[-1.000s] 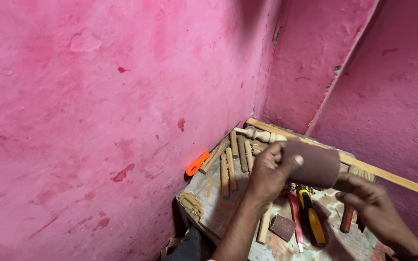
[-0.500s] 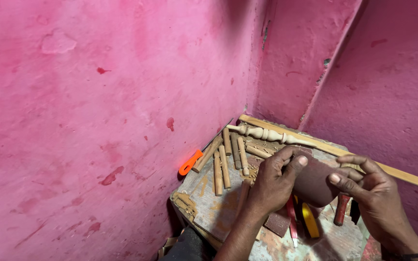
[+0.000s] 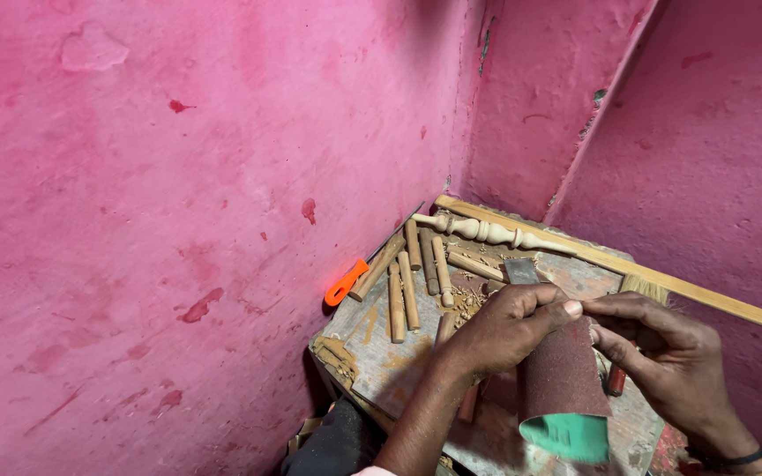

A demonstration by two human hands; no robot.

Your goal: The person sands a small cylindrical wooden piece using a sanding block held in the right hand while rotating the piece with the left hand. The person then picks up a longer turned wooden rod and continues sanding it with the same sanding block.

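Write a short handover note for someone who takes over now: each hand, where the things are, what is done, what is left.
Left hand: pinches the top edge of the sandpaper sheet.
Right hand: grips the same sheet from the other side.
Turned wooden spindle and plain dowels lie on the small table; orange handle at its wall edge.
Done: sheet is in hand.
Left: no wood is against the sheet yet.

You are working in soft, even light that is falling brightest on the pink wall (image 3: 178,176) to your left. The far corner is sitting dimmer, and shade is gathering beneath the worktop (image 3: 381,353). Nothing is glaring. Your left hand (image 3: 504,326) and the wooden pegs (image 3: 403,291) are showing sharp, while the frame edges are bending slightly outward.
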